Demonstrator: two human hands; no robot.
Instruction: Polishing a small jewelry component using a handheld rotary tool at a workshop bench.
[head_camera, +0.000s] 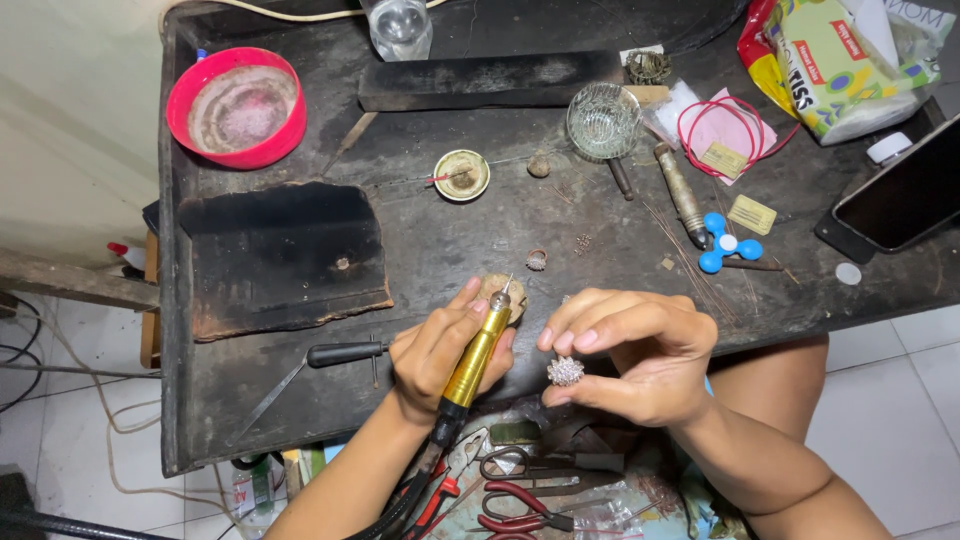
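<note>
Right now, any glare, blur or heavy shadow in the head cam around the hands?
Head view: even, soft light and sharp focus on the left hand gripping the gold rotary handpiece and the right hand pinching the silver cluster ring; mild sheen on the handpiece; glare on the phone screen; slight wide-angle bend at the edges.

The dark, worn workbench (450, 230) carries a red bowl (236, 107), a black slab (283, 255), a small round dish (461, 175), a glass cup (603, 121), a blue spinner (728, 242), a phone (900, 190) (right edge) and a tissue pack (850, 60).
</note>
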